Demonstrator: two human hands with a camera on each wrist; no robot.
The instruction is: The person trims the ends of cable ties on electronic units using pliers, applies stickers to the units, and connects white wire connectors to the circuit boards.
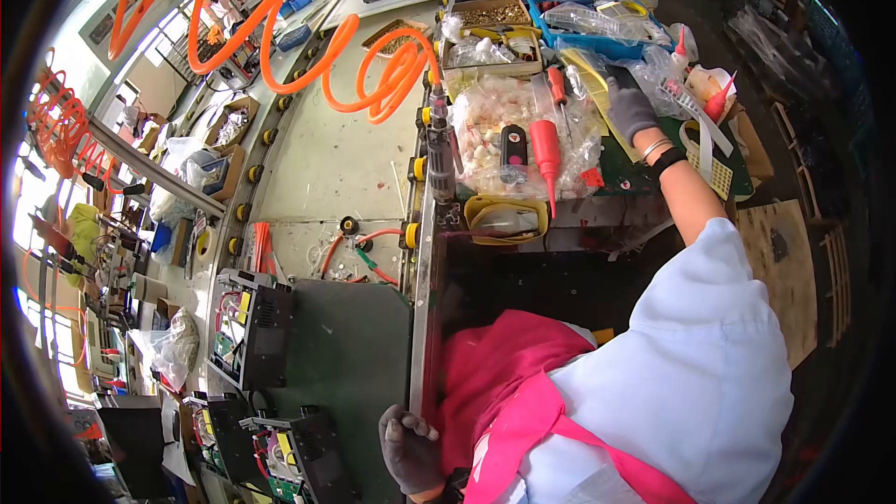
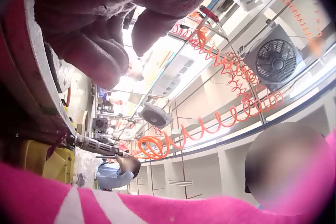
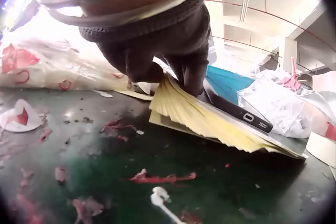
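My right hand, in a grey glove, is at a stack of yellow paper sheets on the dark green bench top. Thumb and fingers pinch the raised edge of the stack in the right wrist view. Along the far side of the sheets lies a black phone, its port end showing. Gloved as well, my left hand hangs with loosely curled fingers beside the green mat; it holds nothing.
Left of the sheets lie a red squeeze bottle, a screwdriver and a plastic bag of small parts. A blue bin stands behind. An orange coiled hose hangs over the line. Electronic units stand at left.
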